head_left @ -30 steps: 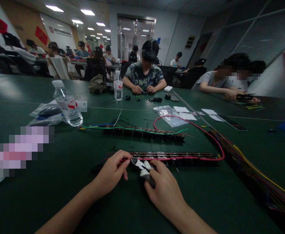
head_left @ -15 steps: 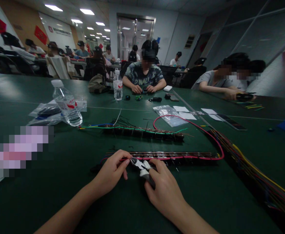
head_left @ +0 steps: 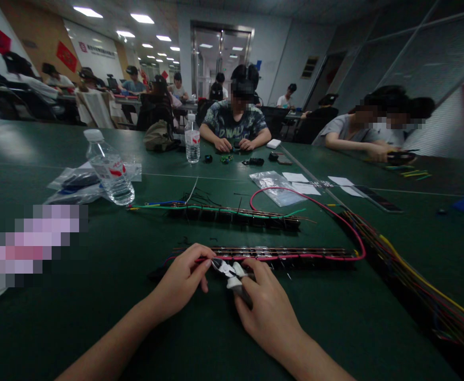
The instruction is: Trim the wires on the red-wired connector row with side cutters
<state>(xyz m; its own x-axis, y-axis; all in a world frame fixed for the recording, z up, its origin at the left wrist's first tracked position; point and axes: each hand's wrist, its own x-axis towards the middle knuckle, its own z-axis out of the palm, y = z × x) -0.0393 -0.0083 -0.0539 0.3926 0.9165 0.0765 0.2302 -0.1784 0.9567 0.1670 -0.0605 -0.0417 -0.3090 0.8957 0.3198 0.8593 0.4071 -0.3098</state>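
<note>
My right hand [head_left: 269,293] is closed around the grey-and-white handles of a pair of cutting pliers [head_left: 226,270]. The pliers' jaws point up and left, close to the fingertips of my left hand [head_left: 186,278]. Thumb and index finger of that hand are pinched together at the front edge of a long dark wired strip [head_left: 307,254]; what lies between them is too small to make out. A red wire [head_left: 303,258] runs along this strip, held by several thin black ties, and loops up and back at the right end.
Behind lies a second dark strip [head_left: 235,217] with a green wire. A thick wire bundle [head_left: 410,286] stretches along the right. Water bottles [head_left: 115,177], a clear plastic bag [head_left: 274,188], papers [head_left: 341,181] and a phone [head_left: 377,198] are on the green table. A co-worker [head_left: 235,121] sits opposite.
</note>
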